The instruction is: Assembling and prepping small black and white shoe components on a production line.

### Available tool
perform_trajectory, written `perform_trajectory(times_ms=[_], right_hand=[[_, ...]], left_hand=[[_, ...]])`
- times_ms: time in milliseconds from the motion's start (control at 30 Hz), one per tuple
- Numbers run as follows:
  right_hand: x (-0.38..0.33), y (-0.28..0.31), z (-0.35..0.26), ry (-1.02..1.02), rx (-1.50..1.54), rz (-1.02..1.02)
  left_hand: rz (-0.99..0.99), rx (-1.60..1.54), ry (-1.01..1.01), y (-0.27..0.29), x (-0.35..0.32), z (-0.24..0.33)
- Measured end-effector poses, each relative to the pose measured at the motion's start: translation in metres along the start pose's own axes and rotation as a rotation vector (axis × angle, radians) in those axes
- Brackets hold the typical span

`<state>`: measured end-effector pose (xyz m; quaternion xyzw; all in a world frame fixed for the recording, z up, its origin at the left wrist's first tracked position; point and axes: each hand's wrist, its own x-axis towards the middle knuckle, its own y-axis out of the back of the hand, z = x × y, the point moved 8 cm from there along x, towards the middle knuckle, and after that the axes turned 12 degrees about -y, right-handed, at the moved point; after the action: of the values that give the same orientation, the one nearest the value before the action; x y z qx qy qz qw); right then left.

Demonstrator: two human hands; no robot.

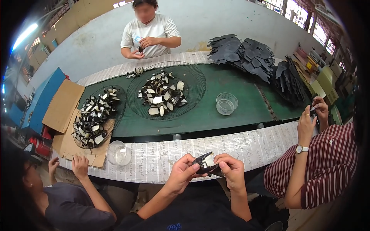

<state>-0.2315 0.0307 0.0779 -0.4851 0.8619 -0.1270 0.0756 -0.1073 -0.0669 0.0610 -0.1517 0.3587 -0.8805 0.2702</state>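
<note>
Fingers (187, 159) of the left hand (179, 175), in the head view I watch from afar, close on one end of a black piece (209, 161) with a white lining; those of the right hand (234, 172) pinch its other end. I see it between both sets of fingertips, near the close edge of a silvery tabletop (246, 144). Beyond, a green surface (208, 125) bears wire baskets (196, 92) of similar pieces (158, 99), a clear tub (227, 104) and dark sheets (244, 56). Three other people (162, 30) work around it, before a pale wall (216, 27).

Pale wall (208, 25), lamp (25, 36), windows (319, 37) seemingly barred
</note>
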Motion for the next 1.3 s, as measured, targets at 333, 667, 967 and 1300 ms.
perform_trajectory(times_ms=[333,667,967,1300], right_hand=[[-0.009,0.004,0.017,-0.146,0.129,-0.052],[-0.018,0.045,-0.031,0.049,-0.102,0.264],[-0.054,0.015,-0.070,0.258,-0.426,0.373],[-0.042,-0.023,-0.053,0.424,-0.678,0.293]], left_hand=[[-0.020,-0.030,0.038,0.000,-0.008,-0.007],[0.087,0.070,0.003,0.006,-0.003,0.002],[0.112,0.126,-0.009,0.005,-0.005,-0.009],[0.162,0.248,-0.105,0.006,-0.008,-0.001]])
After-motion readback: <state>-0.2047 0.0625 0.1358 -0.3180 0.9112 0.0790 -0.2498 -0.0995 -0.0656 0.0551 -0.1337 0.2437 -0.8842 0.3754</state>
